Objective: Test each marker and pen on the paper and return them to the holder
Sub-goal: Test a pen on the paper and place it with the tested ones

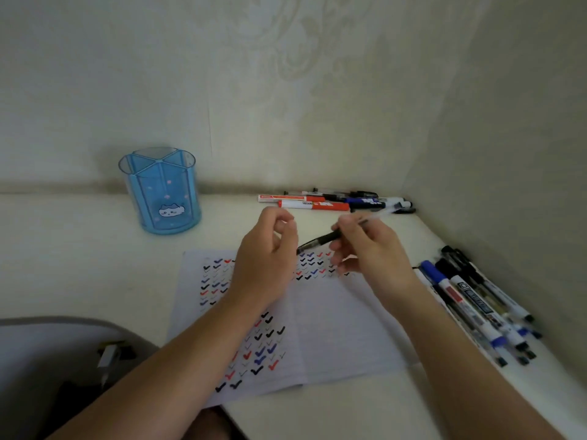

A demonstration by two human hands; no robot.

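Head view, looking down at a pale table (79,265) set into a wall corner.

- Holder (160,188): blue see-through cup, upright at the back left, well apart from both hands. Partitions split it into wedge compartments. Through the wall only the partitions, small pink dots and a cat sticker show.
- Paper (343,328): lined sheet lying flat in the middle of the table, near edge reaching the table edge. Rows of black, blue and red ticks cover the left half and the top of the right half.
- Right hand (365,246): fingers curled round a pen (320,239), held above the far edge of the paper. Black grip section, clear barrel running up and right past the knuckles. Tip points down-left, close over the top rows of ticks; contact with the sheet cannot be told.
- Left hand (266,258): raised over the paper just beside the pen tip, fingers curled, thumb and forefinger drawn close together. Whether they pinch something small cannot be told.
- Back pile (317,203): red markers, with black and blue pens behind, lying flat against the wall beyond the hands.
- Right pile (476,306): blue markers and clear-barrelled pens lying side by side along the right wall, just beside the paper's right edge.
- Lower left: a grey rounded seat edge (47,325) beside the table.
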